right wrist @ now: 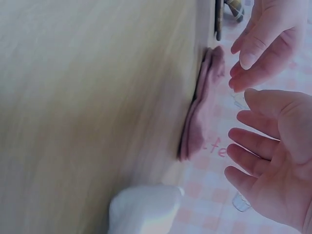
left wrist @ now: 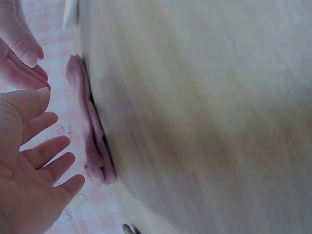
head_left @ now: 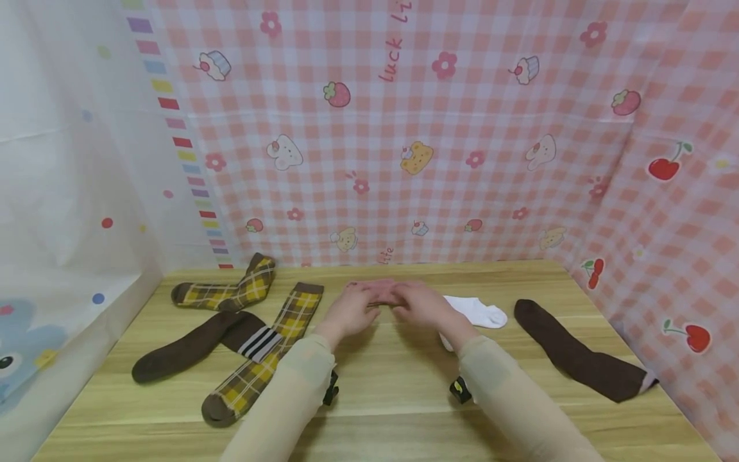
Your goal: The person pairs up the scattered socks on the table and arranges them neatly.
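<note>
A pink sock (head_left: 378, 290) lies flat in layers near the back middle of the table, partly hidden by the hands in the head view. Both wrist views show the pink sock (left wrist: 87, 114) (right wrist: 201, 109) whole, with a gap between it and the fingers. My left hand (head_left: 350, 312) hovers at its left side, fingers spread and relaxed, holding nothing. Opposite it, my right hand (head_left: 426, 309) is also above the table with loose, parted fingers and an empty palm. The two hands face each other, thumbs toward one another.
At the left lie two yellow plaid socks (head_left: 231, 296) (head_left: 297, 314) and a brown sock with a striped cuff (head_left: 185, 351), which overlaps one plaid sock. White socks (head_left: 476, 312) lie beside the right forearm; another brown sock (head_left: 577, 353) is farther right. A checked curtain (head_left: 375, 135) hangs behind.
</note>
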A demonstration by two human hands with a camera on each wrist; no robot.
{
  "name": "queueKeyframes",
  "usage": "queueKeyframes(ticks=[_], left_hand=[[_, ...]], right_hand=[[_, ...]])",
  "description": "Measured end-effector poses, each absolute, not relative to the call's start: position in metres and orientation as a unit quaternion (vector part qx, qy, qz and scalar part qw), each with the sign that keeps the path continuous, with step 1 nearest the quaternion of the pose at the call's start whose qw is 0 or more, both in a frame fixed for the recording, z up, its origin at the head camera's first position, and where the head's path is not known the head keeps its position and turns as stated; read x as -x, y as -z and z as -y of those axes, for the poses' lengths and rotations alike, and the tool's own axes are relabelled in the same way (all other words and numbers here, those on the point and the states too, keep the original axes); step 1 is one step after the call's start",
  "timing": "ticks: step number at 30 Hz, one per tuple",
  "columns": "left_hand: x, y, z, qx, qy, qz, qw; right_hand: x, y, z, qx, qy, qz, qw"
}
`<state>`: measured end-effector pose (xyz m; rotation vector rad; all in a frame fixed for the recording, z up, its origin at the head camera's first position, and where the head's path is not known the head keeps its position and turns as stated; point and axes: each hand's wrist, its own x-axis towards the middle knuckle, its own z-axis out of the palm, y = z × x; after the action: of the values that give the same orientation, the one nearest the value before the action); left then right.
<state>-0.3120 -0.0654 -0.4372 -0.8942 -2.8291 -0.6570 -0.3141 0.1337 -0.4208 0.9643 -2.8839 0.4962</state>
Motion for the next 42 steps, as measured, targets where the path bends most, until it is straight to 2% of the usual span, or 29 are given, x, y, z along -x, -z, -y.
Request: queueKeyframes(ticks=[9, 19, 31, 37, 42], left_hand=[[0.300, 0.424, 0.067, 0.276, 0.241, 0.928, 0.064], [0.286, 0.423, 0.069, 0.263, 0.184, 0.939, 0.121], [0.272, 0.420, 0.056, 0.331, 0.099, 0.916, 0.205], [0.264, 0.419, 0.044, 0.358, 0.090, 0.902, 0.223], [0.257, 0.416, 0.035, 0.382, 0.096, 0.894, 0.213]], right_hand=[[0.298, 0.407, -0.144, -0.299, -0.169, 0.937, 0.058], [0.285, 0.410, -0.159, -0.307, -0.186, 0.929, 0.088], [0.266, 0.411, -0.183, -0.311, -0.179, 0.926, 0.113], [0.258, 0.413, -0.202, -0.304, -0.181, 0.927, 0.122], [0.252, 0.412, -0.217, -0.302, -0.190, 0.925, 0.127]])
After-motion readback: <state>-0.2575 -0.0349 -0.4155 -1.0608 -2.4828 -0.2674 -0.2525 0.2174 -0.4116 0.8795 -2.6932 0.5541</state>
